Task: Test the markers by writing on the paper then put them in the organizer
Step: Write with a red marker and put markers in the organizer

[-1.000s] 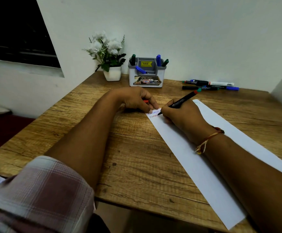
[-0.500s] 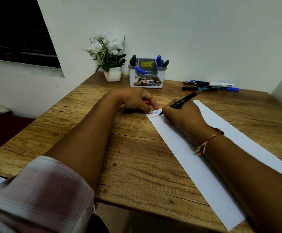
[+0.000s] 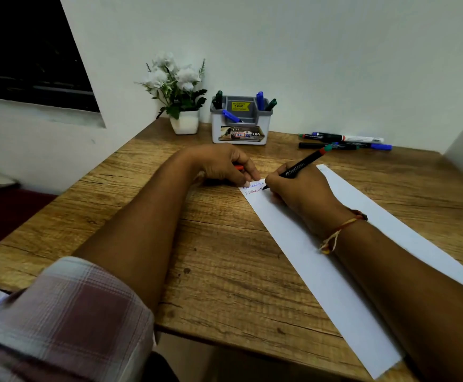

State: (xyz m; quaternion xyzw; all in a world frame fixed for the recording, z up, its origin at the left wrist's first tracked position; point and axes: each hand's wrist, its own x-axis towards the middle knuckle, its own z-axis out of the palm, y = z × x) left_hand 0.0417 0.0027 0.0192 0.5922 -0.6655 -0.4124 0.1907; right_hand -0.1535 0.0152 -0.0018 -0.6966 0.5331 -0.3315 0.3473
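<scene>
Our right hand [image 3: 296, 188] keeps its grip clenched around the black marker [image 3: 296, 168], whose tip touches the top corner of the paper [image 3: 321, 260]. Over the last second the tip has crept from the second line of writing up to the end of the first, while the barrel still leans away toward one o'clock. We judge that this marker writes and its test is nearly done.

Our left hand [image 3: 225, 166] has not moved: it presses the paper's corner flat, fingers curled over something red, likely the cap, though we cannot tell for sure.

Further out, at twelve o'clock on the counter [image 3: 131, 216], the organizer [image 3: 241, 125] already holds several markers beside a potted plant [image 3: 179, 89]. At one o'clock a cluster of loose markers [image 3: 343, 142] lies well apart from the organizer, so we reckon much testing remains. Next comes capping and dropping this one in.
</scene>
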